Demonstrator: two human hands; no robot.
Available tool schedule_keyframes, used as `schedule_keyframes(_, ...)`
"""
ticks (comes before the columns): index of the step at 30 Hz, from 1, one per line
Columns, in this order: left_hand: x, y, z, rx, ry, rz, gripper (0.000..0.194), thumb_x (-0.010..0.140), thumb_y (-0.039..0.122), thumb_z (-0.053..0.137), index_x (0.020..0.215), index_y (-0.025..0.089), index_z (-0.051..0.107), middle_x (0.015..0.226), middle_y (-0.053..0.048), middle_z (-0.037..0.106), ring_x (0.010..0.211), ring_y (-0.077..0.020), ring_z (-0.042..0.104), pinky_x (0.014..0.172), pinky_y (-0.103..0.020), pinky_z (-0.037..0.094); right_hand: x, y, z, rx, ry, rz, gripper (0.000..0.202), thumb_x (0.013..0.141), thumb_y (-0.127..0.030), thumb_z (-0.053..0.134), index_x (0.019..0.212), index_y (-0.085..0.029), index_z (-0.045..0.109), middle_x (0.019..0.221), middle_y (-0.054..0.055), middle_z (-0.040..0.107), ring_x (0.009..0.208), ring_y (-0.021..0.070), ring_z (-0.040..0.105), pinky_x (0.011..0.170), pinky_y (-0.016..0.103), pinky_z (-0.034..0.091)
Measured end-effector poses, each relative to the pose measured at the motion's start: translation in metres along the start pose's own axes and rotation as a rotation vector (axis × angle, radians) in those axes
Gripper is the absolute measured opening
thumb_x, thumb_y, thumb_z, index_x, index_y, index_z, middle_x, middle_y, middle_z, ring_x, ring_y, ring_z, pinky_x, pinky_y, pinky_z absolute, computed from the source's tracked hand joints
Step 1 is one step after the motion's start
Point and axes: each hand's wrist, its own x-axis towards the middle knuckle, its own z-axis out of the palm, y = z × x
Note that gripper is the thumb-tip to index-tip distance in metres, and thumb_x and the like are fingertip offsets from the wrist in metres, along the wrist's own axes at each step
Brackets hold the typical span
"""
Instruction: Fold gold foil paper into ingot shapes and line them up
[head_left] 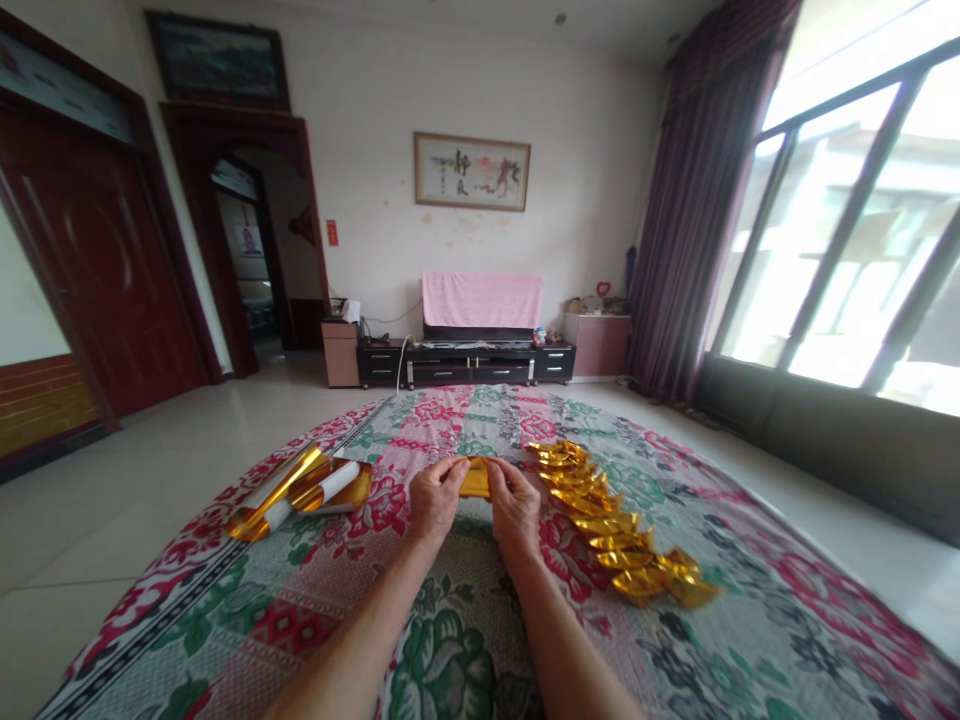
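Observation:
Between both hands, above the middle of the patterned cloth, is a small folded piece of gold foil paper [475,479]. My left hand [436,497] pinches its left end with thumb and fingers. At the opposite end, my right hand [515,502] grips it the same way. To the right lies a row of folded gold paper ingots [589,492], several of them lined up toward me. Loose gold foil sheets [330,487], curled and showing white backs, rest on the cloth at the left.
A floral cloth [450,650] covers the rounded surface under my hands. Beyond it, a black TV cabinet [472,370] with a pink towel [482,298] over the set stands by the wall. Tall windows [847,230] and a dark curtain [679,210] are at right, doors [97,260] at left.

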Motion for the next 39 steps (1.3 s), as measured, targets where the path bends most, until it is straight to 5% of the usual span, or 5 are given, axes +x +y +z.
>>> schedule_keyframes(10,0.002,-0.005,-0.001,-0.023,-0.033,-0.05,0.026,0.068,0.038,0.06,0.079,0.018,0.071,0.064,-0.004,0.067,0.06,-0.0171,0.059,0.053,-0.023,0.044,-0.001,0.002,0.0,-0.051,-0.016,-0.024,0.038,0.073,-0.043,0.052,0.088,-0.013,0.07,0.076,0.006,0.068,0.064,0.0159,0.059,0.061,0.026,0.047)
schedule_keyframes(17,0.0,-0.002,0.001,-0.174,-0.073,-0.259,0.029,0.066,0.039,0.062,0.081,0.015,0.069,0.052,0.0,0.059,0.043,-0.012,0.053,0.041,-0.021,0.039,-0.001,0.001,-0.001,-0.109,-0.014,-0.051,0.037,0.072,-0.043,0.052,0.086,-0.014,0.071,0.073,0.005,0.068,0.063,0.0158,0.058,0.061,0.025,0.046)
schedule_keyframes(23,-0.002,0.004,0.0,-0.243,-0.122,-0.303,0.027,0.065,0.04,0.064,0.071,0.014,0.064,0.048,0.001,0.056,0.041,-0.0107,0.052,0.038,-0.019,0.036,-0.001,0.003,-0.002,-0.129,-0.008,-0.07,0.036,0.073,-0.043,0.051,0.086,-0.015,0.071,0.074,0.005,0.068,0.065,0.0156,0.059,0.062,0.024,0.045)
schedule_keyframes(34,-0.008,0.015,-0.002,-0.331,-0.351,-0.479,0.05,0.057,0.041,0.072,0.097,0.015,0.056,0.073,-0.004,0.065,0.048,-0.0088,0.057,0.04,-0.016,0.039,0.002,0.002,-0.007,-0.235,0.057,-0.128,0.035,0.075,-0.041,0.049,0.086,-0.016,0.071,0.078,0.006,0.068,0.068,0.016,0.059,0.065,0.025,0.044)
schedule_keyframes(39,-0.008,0.009,-0.001,-0.346,-0.416,-0.432,0.045,0.057,0.037,0.073,0.092,0.014,0.057,0.075,-0.004,0.065,0.048,-0.0083,0.057,0.042,-0.016,0.04,0.002,0.001,-0.008,-0.244,0.066,-0.155,0.035,0.076,-0.041,0.048,0.087,-0.017,0.071,0.077,0.005,0.068,0.068,0.016,0.059,0.065,0.025,0.043)
